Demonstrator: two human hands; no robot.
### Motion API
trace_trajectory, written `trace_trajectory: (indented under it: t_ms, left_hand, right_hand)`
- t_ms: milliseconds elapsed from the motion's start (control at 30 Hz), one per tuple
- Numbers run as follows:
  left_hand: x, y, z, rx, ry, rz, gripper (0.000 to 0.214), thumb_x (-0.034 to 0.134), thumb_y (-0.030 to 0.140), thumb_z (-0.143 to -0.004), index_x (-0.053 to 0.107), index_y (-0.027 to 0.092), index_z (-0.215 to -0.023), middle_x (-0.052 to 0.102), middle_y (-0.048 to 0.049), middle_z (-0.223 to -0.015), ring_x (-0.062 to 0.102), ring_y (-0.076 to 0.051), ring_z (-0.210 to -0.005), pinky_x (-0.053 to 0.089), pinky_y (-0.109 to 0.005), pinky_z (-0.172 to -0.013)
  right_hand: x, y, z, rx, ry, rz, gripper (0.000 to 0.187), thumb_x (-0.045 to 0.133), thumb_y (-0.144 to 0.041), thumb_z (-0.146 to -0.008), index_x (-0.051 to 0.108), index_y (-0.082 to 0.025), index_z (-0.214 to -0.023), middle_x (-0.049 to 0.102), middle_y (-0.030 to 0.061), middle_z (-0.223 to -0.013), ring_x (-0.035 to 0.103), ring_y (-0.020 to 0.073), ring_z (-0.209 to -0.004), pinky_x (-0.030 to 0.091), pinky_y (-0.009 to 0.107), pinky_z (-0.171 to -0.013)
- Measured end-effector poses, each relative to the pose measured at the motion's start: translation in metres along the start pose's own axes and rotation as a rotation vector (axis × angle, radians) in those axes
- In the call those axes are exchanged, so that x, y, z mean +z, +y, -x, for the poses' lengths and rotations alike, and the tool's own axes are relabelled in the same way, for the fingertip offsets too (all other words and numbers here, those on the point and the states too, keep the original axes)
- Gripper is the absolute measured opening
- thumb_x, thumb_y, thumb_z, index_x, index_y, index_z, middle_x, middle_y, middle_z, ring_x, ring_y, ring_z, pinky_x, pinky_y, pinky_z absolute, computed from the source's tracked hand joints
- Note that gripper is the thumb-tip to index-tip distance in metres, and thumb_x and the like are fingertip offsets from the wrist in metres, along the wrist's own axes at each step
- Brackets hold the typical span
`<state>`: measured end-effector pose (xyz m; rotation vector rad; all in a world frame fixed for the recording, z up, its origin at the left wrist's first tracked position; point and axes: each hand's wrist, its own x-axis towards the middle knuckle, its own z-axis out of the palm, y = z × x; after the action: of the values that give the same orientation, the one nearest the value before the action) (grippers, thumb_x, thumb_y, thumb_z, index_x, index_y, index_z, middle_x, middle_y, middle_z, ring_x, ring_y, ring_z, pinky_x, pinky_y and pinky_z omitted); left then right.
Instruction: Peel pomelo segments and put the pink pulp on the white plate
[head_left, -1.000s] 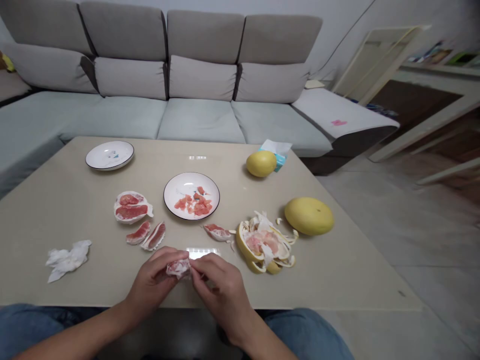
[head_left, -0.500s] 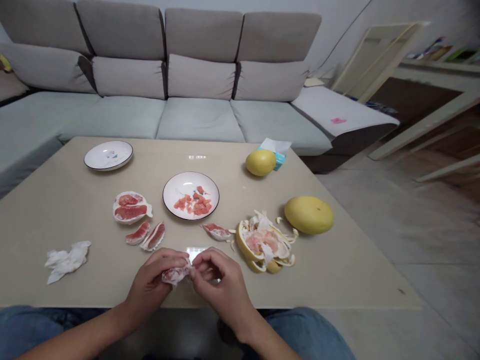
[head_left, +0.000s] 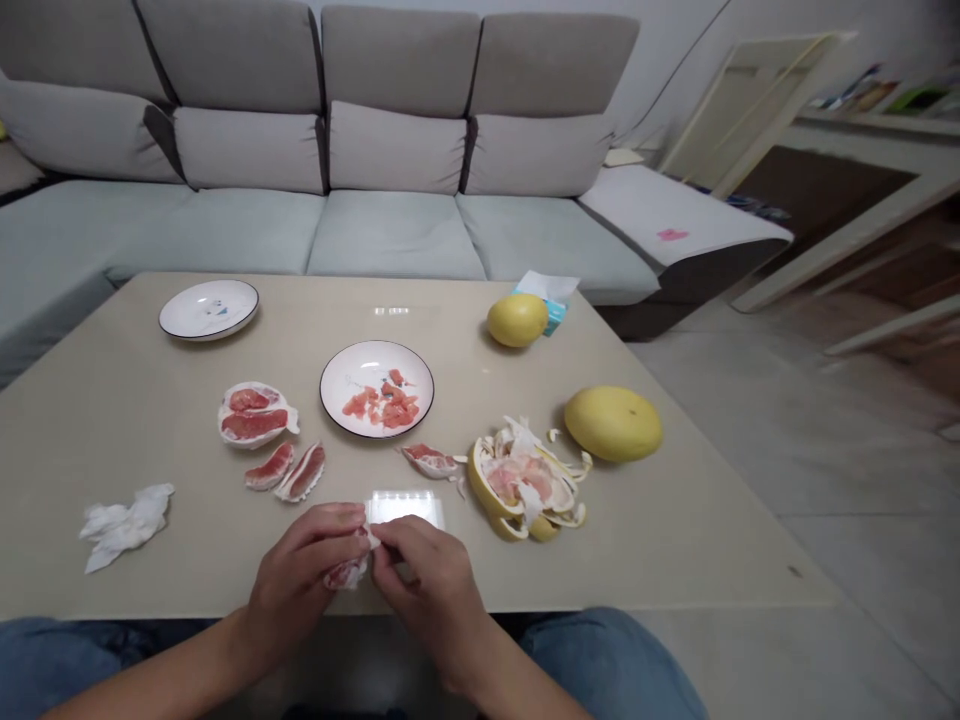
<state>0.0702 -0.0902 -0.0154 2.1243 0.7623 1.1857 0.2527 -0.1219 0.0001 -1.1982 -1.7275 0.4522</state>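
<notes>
My left hand (head_left: 304,562) is wrapped around a pomelo segment (head_left: 347,572) with red flesh and whitish membrane, just above the table's front edge. At the segment's upper right end, the thumb and forefinger of my right hand (head_left: 429,572) pinch a bit of pale membrane. Beyond my hands, a white plate with a dark rim (head_left: 336,412) holds several pieces of peeled red flesh (head_left: 386,402). Left of that plate lie a partly opened pomelo chunk (head_left: 256,416) and two loose segments (head_left: 300,472). Another segment (head_left: 430,461) rests between the plate and the peel.
A cut pomelo rind (head_left: 491,500) with peel scraps and membrane sits at right. Two whole yellow pomelos (head_left: 613,424) and a tissue pack (head_left: 553,310) are farther right. At left are a crumpled tissue (head_left: 127,525) and a second plate (head_left: 193,312). A sofa (head_left: 394,235) stands behind.
My right hand has shifted slightly left and down, its fingers closer against the segment. My left fingers now cover more of the segment. The whole view has shifted a little.
</notes>
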Motion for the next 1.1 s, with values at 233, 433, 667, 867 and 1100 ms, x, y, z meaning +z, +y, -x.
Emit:
trace_trajectory:
  t_ms: [233, 433, 667, 867, 1100]
  left_hand:
    - [-0.006, 0.009, -0.008, -0.124, 0.006, 0.217, 0.038, 0.064, 0.005, -0.081, 0.070, 0.033, -0.106, 0.072, -0.0039, -0.106, 0.066, -0.021, -0.103, 0.054, -0.031, -0.089]
    - [-0.010, 0.008, -0.013, -0.386, 0.107, 0.402, 0.030, 0.075, 0.006, -0.072, 0.073, 0.028, -0.092, 0.075, -0.0031, -0.096, 0.069, -0.019, -0.091, 0.054, -0.026, -0.080]
    - [-0.016, 0.012, -0.016, -0.798, 0.199, 0.921, 0.026, 0.079, 0.021, -0.073, 0.067, 0.023, -0.096, 0.071, -0.0054, -0.106, 0.070, -0.023, -0.090, 0.057, -0.036, -0.080]
    - [-0.017, 0.018, -0.031, -0.973, 0.290, 1.091, 0.032, 0.069, 0.021, -0.083, 0.056, 0.029, -0.112, 0.064, -0.0049, -0.123, 0.067, -0.026, -0.106, 0.054, -0.042, -0.089]
    - [-0.013, 0.020, -0.032, -1.052, 0.276, 1.055, 0.055, 0.070, 0.019, -0.082, 0.044, 0.029, -0.129, 0.064, -0.0097, -0.123, 0.063, -0.027, -0.114, 0.051, -0.043, -0.095]
  right_hand:
    - [0.002, -0.001, -0.009, 0.560, -0.006, -0.295, 0.006, 0.060, -0.021, -0.071, 0.061, -0.017, -0.066, 0.060, -0.0005, -0.055, 0.055, 0.0107, -0.045, 0.043, 0.019, -0.044]
    - [-0.008, -0.003, -0.018, 0.790, -0.096, -0.566, 0.013, 0.063, -0.029, -0.069, 0.057, -0.018, -0.067, 0.058, -0.0029, -0.050, 0.055, 0.0106, -0.045, 0.039, 0.019, -0.045]
    - [-0.039, 0.021, -0.032, 0.612, 0.002, -0.209, 0.013, 0.056, -0.030, -0.076, 0.059, -0.018, -0.073, 0.061, -0.0003, -0.055, 0.056, 0.0142, -0.050, 0.042, 0.023, -0.050]
    - [-0.096, 0.061, -0.037, 0.375, 0.268, 0.525, 0.022, 0.049, -0.027, -0.081, 0.068, -0.017, -0.086, 0.068, 0.0065, -0.082, 0.060, 0.0182, -0.069, 0.045, 0.028, -0.065]
    - [-0.113, 0.074, -0.034, 0.514, 0.189, 0.931, 0.025, 0.052, -0.032, -0.086, 0.072, -0.016, -0.083, 0.065, 0.0142, -0.096, 0.059, 0.0237, -0.077, 0.043, 0.033, -0.064]
